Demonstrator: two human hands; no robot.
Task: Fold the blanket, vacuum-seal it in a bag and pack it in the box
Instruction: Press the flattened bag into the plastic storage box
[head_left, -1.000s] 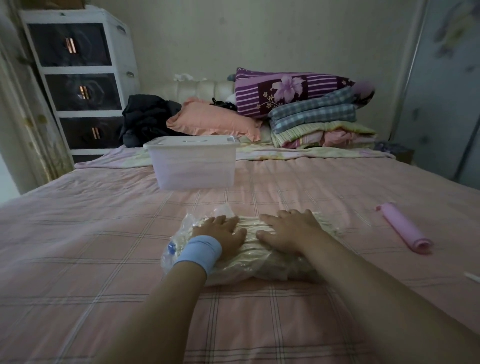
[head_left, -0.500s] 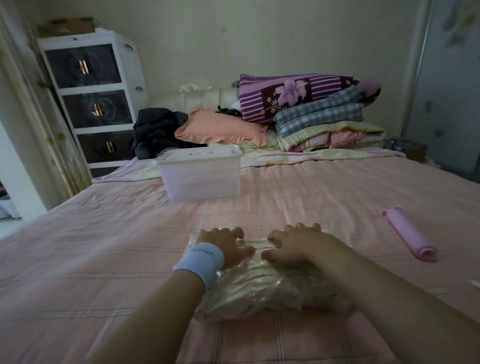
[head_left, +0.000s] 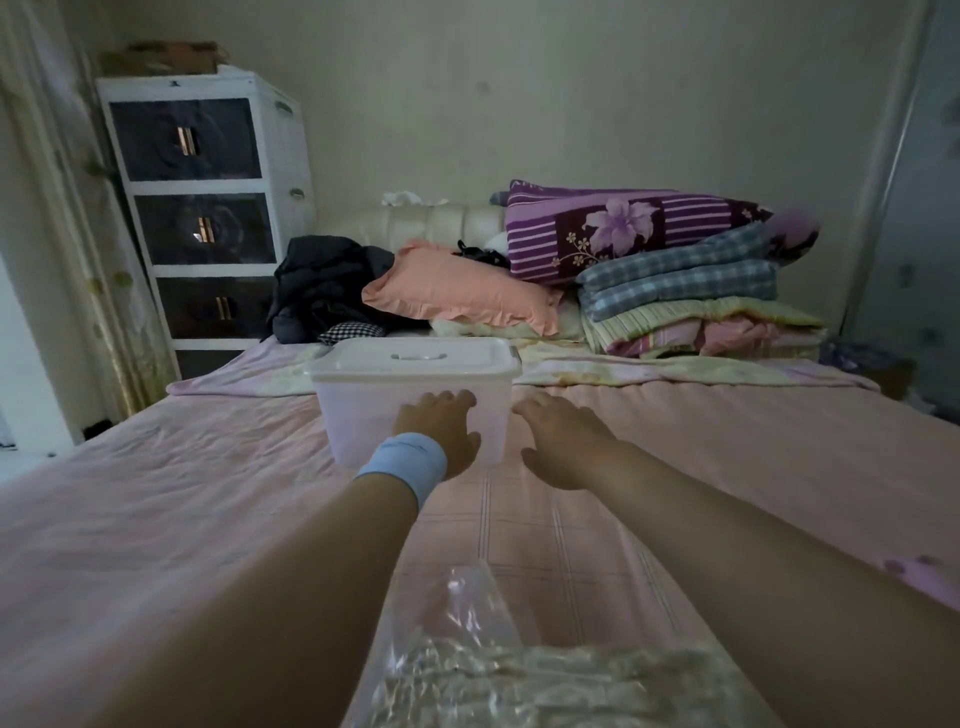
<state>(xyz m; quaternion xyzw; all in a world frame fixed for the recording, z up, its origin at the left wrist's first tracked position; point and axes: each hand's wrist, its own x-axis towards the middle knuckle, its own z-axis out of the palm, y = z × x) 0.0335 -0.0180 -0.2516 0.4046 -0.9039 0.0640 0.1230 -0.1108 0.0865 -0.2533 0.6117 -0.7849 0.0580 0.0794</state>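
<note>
A translucent plastic box with a white handled lid on top stands on the pink checked bed. My left hand, a light blue band on its wrist, is stretched out in front of the box's near wall with relaxed fingers; whether it touches the wall is unclear. My right hand reaches forward just right of the box, fingers open, holding nothing. The clear vacuum bag with the flattened blanket lies near me at the bottom edge, between my forearms and apart from both hands.
Behind the box are a peach pillow, dark clothes and a stack of folded quilts under a purple pillow. A white drawer cabinet stands at the left of the bed. A pink object peeks out past my right forearm.
Both hands let go of the sealed bag and reached forward to the box. The view shifted, so the bag now lies at the bottom edge.
</note>
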